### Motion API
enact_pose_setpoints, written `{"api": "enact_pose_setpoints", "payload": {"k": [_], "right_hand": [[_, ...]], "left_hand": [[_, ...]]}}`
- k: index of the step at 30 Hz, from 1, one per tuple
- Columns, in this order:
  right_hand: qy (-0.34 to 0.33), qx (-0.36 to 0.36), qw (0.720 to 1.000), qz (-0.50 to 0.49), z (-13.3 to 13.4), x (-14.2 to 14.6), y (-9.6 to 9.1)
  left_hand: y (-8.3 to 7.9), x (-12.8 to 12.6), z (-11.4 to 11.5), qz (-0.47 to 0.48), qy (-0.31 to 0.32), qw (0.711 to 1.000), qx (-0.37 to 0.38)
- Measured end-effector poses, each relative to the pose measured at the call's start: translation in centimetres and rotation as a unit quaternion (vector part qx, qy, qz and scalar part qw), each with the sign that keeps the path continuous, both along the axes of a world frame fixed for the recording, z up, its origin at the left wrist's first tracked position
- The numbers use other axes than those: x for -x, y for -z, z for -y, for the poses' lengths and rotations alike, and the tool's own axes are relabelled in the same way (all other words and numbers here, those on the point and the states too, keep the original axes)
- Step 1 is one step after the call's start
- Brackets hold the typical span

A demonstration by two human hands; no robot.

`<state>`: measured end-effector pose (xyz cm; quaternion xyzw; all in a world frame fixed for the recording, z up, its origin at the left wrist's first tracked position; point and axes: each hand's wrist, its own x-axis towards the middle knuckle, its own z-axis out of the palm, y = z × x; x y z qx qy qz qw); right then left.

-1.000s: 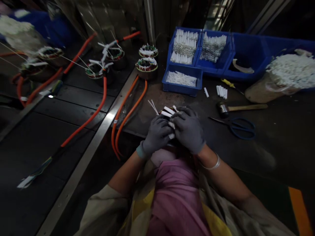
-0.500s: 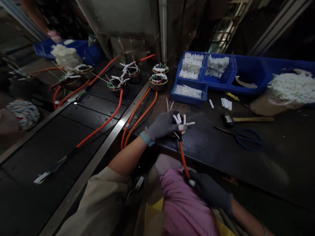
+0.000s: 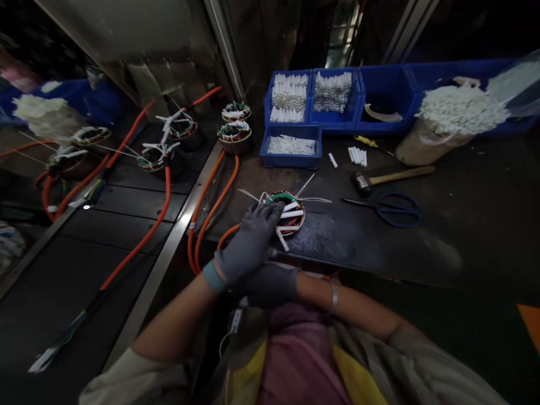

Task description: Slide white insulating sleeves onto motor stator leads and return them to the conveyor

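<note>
Head view: the left hand (image 3: pixel 248 244) is resting open on the near side of a stator coil (image 3: pixel 289 212) by the bench's (image 3: pixel 363 247) front edge, while the farther right hand (image 3: pixel 270 285) is curled, its grip unclear.

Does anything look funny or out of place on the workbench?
Yes, a small bunch of loose white plastic tubes lies on the dark metal bench. It looks odd because most of the other tubes are packed neatly inside the blue plastic bins.
</note>
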<state>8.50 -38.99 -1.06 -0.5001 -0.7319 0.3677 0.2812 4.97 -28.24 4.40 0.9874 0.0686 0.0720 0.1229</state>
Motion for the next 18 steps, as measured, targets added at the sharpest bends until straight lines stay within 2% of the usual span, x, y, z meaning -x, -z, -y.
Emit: {"api": "enact_pose_setpoints", "payload": {"k": [2,4,7,9,10,12,14,15,16,17,18], "right_hand": [[-0.031,-0.012,0.999,-0.016,2.3,-3.1,0.6],[-0.017,-0.002,0.999,-0.043,4.6,-6.4,0.4],[0.019,0.057,0.992,-0.110,8.2,-11.9,-1.2],[0.050,0.104,0.984,-0.136,10.2,-15.7,-2.5],[0.095,0.113,0.981,-0.126,11.1,-17.4,-3.0],[0.247,0.091,0.964,-0.045,12.2,-20.1,-3.7],[0.413,0.025,0.908,0.071,12.6,-21.4,-3.7],[0.466,-0.010,0.878,0.112,12.5,-21.5,-3.7],[0.494,-0.044,0.859,0.131,12.3,-21.3,-3.6],[0.497,-0.074,0.855,0.129,11.9,-20.8,-3.6],[0.480,-0.098,0.864,0.114,11.4,-20.2,-3.7]], "left_hand": [[2.8,0.2,1.0,0.066,-0.067,0.995,0.023],[5.0,-0.1,1.6,0.136,-0.103,0.985,0.034],[6.5,-1.0,1.6,0.218,-0.117,0.968,0.041],[6.4,-1.5,1.2,0.265,-0.123,0.955,0.052],[6.2,-1.6,0.9,0.278,-0.116,0.952,0.061],[5.4,-1.6,0.2,0.260,-0.081,0.958,0.087],[4.5,-1.3,-0.7,0.196,-0.029,0.973,0.119],[3.9,-1.1,-1.2,0.159,-0.005,0.978,0.135],[3.4,-0.9,-1.6,0.128,0.014,0.980,0.149],[2.8,-0.7,-2.1,0.100,0.028,0.981,0.163],[2.2,-0.5,-2.5,0.076,0.039,0.980,0.177]]}}
